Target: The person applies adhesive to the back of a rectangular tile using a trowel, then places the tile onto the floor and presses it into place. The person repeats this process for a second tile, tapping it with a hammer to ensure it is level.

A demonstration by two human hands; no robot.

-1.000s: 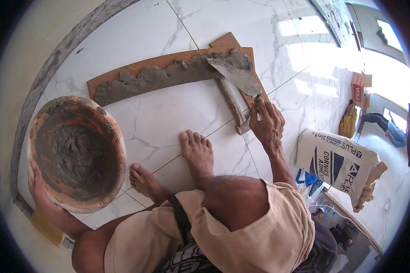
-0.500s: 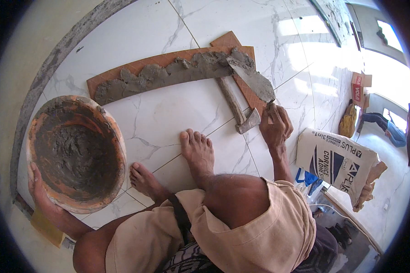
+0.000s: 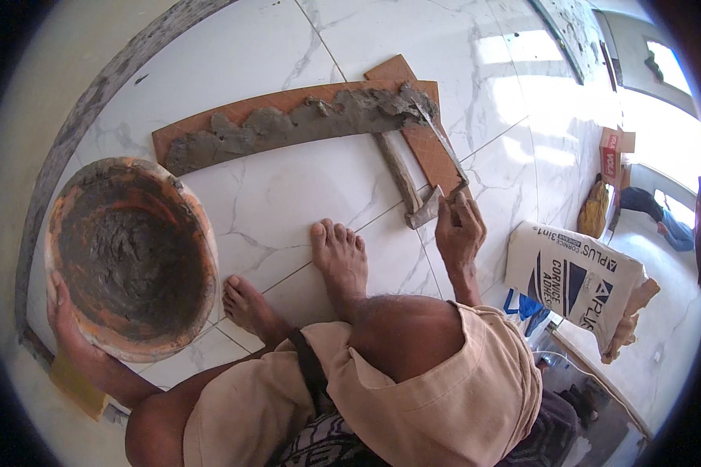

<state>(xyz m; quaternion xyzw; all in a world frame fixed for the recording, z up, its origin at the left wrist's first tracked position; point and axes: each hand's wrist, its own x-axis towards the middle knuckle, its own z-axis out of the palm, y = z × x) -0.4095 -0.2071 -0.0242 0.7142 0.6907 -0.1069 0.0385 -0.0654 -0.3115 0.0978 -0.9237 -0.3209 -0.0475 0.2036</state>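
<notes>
My left hand (image 3: 68,327) holds an orange bowl (image 3: 202,226) by its outer side, tilted toward me. Wet grey mortar (image 3: 136,245) lies in the bowl and smears its inner wall. Between the closed fingers of my right hand (image 3: 461,226) is a trowel (image 3: 441,138), its blade now nearly edge-on. The blade's far end touches mortar at the right end of a long brown tile strip (image 3: 234,117), which is thickly coated along its near side. Just left of my right hand lies a small axe-like hammer (image 3: 424,210) with a wooden handle, partly against the strip.
Another brown tile (image 3: 432,159) crosses under the strip's right end. An opened white paper sack (image 3: 576,280) stands at right, beside a blue item (image 3: 531,307). Further off are a red-and-brown box (image 3: 611,159), a yellow sack (image 3: 593,208) and another person (image 3: 670,226). My bare feet rest on marble-look tiles.
The trowel has turned from showing its broad face to nearly edge-on. My right hand has shifted slightly left and nearer me. The bowl stays in my left hand.
</notes>
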